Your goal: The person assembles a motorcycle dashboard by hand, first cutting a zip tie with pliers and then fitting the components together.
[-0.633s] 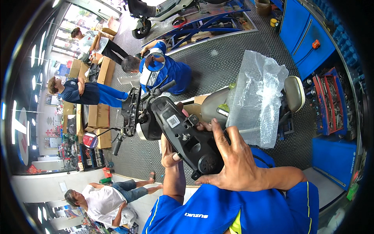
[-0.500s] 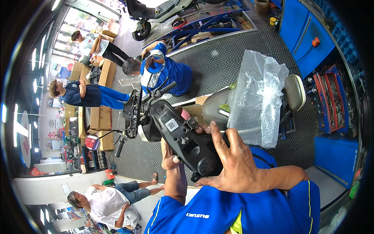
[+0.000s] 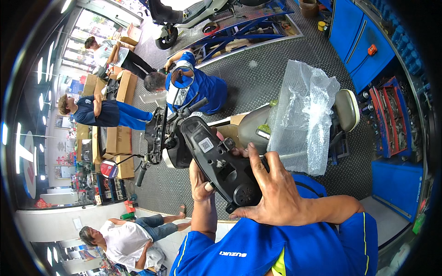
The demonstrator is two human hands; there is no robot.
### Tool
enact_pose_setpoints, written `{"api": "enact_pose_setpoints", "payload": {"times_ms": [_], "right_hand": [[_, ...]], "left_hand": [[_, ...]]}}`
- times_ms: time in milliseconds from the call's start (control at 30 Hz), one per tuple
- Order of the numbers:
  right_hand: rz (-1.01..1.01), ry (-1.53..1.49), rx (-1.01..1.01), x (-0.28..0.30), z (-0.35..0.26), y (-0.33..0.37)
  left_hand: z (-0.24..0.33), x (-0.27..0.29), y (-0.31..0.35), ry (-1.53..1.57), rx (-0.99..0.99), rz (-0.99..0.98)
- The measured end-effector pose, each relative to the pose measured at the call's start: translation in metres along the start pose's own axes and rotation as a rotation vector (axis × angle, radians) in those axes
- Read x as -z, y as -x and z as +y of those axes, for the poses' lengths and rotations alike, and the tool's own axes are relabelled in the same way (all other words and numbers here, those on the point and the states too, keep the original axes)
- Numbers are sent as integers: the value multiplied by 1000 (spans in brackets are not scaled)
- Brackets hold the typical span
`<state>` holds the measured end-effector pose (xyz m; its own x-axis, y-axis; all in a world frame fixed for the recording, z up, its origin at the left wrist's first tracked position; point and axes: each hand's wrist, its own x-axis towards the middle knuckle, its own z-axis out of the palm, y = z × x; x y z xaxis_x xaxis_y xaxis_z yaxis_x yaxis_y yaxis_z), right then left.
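A black plastic housing (image 3: 212, 162), with a small square label and a round slotted grille, is held up between my hands over the scooter's floor area. My left hand (image 3: 200, 185) grips its left edge, the thumb against the side; fingertips showing at the far edge seem to come from beneath. Around the near right end wraps my right hand (image 3: 281, 198), the index finger stretched along the edge and the thumb under the grille corner. The housing's underside is hidden. Behind it stands a scooter with bare handlebars (image 3: 184, 112) and a grey-brown seat (image 3: 252, 126).
Bubble wrap (image 3: 301, 119) covers the scooter's rear. A red-and-blue tool rack (image 3: 390, 122) and blue cabinets (image 3: 357, 46) line the right. A person in blue (image 3: 207, 92) crouches beyond the scooter; others stand left near cardboard boxes (image 3: 119, 140). A blue lift (image 3: 244, 34) lies at the back.
The housing has shifted slightly, its far end up and to the right, with both hands keeping their grip. The crouching person's head and arm have moved a little.
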<state>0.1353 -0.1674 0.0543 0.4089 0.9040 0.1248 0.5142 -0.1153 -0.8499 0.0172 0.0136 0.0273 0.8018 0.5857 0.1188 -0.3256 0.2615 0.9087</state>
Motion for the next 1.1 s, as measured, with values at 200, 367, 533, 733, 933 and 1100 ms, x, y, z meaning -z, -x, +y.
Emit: {"api": "enact_pose_setpoints", "payload": {"times_ms": [200,367,533,733,933,1100], "right_hand": [[-135,-215,-77,2,22,-13],[-234,-828,-64,10,63,-19],[-290,-968,-150,18,60,-31],[-317,-998,-163,23,67,-31],[-386,-958,-75,29,76,-34],[-385,-957,-84,30,68,-32]], "left_hand": [[12,15,-2,-201,82,-28],[17,-13,-11,-214,123,-119],[9,-25,-24,-161,114,-245],[6,-17,-32,-31,250,-362],[-7,-9,-33,46,272,-482],[-4,-8,-33,42,280,-502]]}}
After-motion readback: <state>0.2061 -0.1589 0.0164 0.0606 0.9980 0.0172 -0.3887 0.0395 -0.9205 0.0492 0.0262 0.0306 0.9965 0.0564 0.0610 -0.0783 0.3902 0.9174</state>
